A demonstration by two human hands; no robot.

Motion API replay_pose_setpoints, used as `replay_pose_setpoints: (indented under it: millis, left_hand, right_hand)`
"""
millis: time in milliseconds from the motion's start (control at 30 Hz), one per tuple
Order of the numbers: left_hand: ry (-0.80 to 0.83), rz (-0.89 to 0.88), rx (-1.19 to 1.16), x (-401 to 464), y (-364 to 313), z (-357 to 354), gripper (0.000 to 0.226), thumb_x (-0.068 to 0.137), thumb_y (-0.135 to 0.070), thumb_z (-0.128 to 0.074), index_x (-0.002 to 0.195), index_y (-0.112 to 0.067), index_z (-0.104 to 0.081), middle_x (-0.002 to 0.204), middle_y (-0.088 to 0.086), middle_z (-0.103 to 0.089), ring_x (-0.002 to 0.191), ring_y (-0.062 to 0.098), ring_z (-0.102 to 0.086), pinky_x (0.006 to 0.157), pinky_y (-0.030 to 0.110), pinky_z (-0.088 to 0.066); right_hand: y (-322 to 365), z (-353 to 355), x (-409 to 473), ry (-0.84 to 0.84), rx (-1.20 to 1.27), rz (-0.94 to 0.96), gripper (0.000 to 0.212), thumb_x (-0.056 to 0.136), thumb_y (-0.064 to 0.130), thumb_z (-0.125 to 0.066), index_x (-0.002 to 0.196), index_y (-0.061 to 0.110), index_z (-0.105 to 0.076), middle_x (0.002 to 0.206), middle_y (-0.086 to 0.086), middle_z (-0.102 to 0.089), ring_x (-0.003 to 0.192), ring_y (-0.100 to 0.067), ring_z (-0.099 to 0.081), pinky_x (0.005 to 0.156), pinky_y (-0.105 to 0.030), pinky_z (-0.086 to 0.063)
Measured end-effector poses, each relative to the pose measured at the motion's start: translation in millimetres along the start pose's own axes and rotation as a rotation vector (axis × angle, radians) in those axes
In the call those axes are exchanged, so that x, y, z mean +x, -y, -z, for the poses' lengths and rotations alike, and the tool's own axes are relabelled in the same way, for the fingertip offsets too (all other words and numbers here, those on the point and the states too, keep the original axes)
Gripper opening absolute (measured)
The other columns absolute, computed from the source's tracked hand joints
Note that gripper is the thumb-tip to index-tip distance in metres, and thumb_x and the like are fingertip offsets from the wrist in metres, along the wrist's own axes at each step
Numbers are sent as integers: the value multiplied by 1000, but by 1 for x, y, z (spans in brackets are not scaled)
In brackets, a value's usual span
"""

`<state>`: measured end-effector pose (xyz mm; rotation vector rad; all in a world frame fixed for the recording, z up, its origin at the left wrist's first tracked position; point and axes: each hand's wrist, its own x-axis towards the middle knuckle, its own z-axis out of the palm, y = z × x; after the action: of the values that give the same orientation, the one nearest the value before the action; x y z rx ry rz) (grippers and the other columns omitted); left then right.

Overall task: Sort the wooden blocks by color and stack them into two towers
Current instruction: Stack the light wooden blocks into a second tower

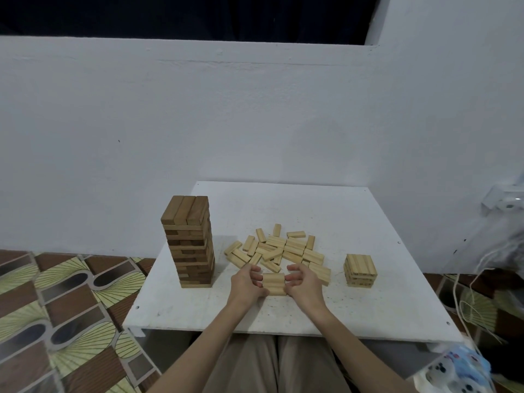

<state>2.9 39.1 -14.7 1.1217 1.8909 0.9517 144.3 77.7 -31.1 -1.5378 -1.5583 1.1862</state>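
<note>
While both hands press in from either side, a small row of pale blocks [274,283] sits on the white desk [368,313] just in front of the person. The left hand [246,283] has its fingers curled against the left ends of those blocks, thumb low at the near corner. The right hand [303,282] mirrors it on the right ends, fingers bent inward and touching the wood. So each hand is half closed, and together they clamp the row between them; the row appears to be three blocks side by side, though whether a second layer lies under it cannot be told.

Just behind the hands lies a loose pile [279,249] of pale blocks, scattered at many angles, some overlapping. A few pale blocks lie flat just right of the right hand, touching the pile's near edge.

On the left part of the desk stands a tall tower [189,242] of darker brown blocks, upright, its layers crossing, three blocks showing on top. It stands well apart from the hands.

On the right part of the desk stands a short stack [360,270] of pale blocks, a few layers high, squared up, apart from the pile.

Beyond the desk is a plain white wall [255,109]. Patterned floor [65,307] shows at left, and cords [465,307] hang at right.
</note>
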Motion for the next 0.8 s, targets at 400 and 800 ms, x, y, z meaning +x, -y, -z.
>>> replay_pose_setpoints:
  millis: [400, 800]
  left_hand:
    - [-2, 13, -11, -2, -1, 0, 46, 69, 3, -78, 109, -4, -57, 93, 4, -60, 73, 12, -56, 56, 7, -46]
    - [-3, 38, -45, -2, -1, 0, 46, 67, 4, -78, 107, -5, -58, 92, 4, -61, 70, 9, -55, 57, 9, -45]
  right_hand:
    - [3, 0, -2, -22, 36, -23, 34, 78, -8, -63, 99, 18, -59, 88, -1, -64, 77, -12, -62, 69, -24, -55]
    - [4, 1, -6, -35, 48, -24, 32, 78, -8, -65, 97, 16, -60, 88, -4, -65, 78, -13, -63, 69, -24, -54]
